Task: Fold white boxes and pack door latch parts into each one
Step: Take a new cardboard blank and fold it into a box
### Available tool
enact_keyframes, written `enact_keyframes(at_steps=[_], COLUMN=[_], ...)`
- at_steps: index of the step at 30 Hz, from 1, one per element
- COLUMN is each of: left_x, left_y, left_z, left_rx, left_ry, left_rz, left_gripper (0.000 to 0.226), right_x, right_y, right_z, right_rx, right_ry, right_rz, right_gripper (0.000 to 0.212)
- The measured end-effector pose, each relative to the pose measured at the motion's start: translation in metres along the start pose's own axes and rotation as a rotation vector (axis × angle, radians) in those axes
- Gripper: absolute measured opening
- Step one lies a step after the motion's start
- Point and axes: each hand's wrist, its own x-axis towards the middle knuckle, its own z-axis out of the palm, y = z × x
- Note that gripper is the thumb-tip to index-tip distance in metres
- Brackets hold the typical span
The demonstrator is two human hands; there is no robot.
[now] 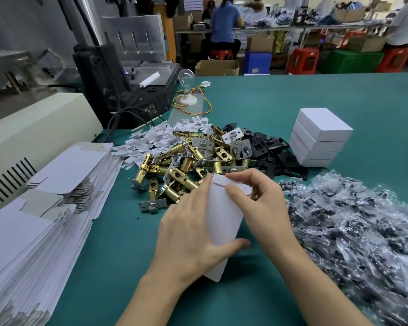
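Head view: left hand (pixel 186 236) grips plain white box (pixel 222 220); right hand (pixel 264 208) pinches its top flap.

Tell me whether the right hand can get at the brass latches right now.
Probably yes: the latches lie just beyond the right hand with nothing between, but it would first have to release the box it pinches.

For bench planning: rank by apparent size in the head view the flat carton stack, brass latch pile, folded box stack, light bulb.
1. Flat carton stack (nearness inflates it)
2. Brass latch pile
3. Folded box stack
4. Light bulb
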Motion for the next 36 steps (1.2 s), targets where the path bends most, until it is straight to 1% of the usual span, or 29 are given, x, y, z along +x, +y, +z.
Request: enact_keyframes(at_steps=[5, 8, 10, 16, 22, 28, 36], left_x=[-0.0011, -0.0008, -0.0008, -0.0018, -0.0030, -0.0022, -0.0023], left_y=[0.0001, -0.0012, -0.0010, -0.0024, -0.0043, -0.0043, -0.0065], left_z=[0.0025, 0.0033, 0.0030, 0.0014, 0.0017, 0.0001, -0.0018], left_rx=[-0.083, -0.119, -0.113, -0.090, -0.143, -0.192, -0.232], left_ry=[-0.041, -0.034, -0.026, -0.007, -0.033, -0.058, -0.067], left_rz=[-0.006, -0.009, 0.008, 0.062, 0.064, 0.071, 0.094], left_gripper=[0.106, 0.102, 0.101, 0.101, 0.102, 0.101, 0.100], right_x=[0.0026, 0.0021, 0.0020, 0.0023, 0.0038, 0.0043, 0.0055], right_y=[-0.0029, -0.0036, -0.0047, -0.0039, -0.0034, -0.0021, 0.0000], right_z=[-0.0001, 0.0000, 0.0008, -0.0019, -0.0018, -0.0018, -0.0014], right_rx=[0.078, 0.123, 0.126, 0.145, 0.147, 0.192, 0.185], right_ry=[0.026, 0.025, 0.036, 0.082, 0.035, 0.041, 0.056], right_rz=[0.014, 0.010, 0.011, 0.029, 0.001, -0.005, 0.010], right_gripper=[0.005, 0.005, 0.002, 0.007, 0.007, 0.006, 0.002])
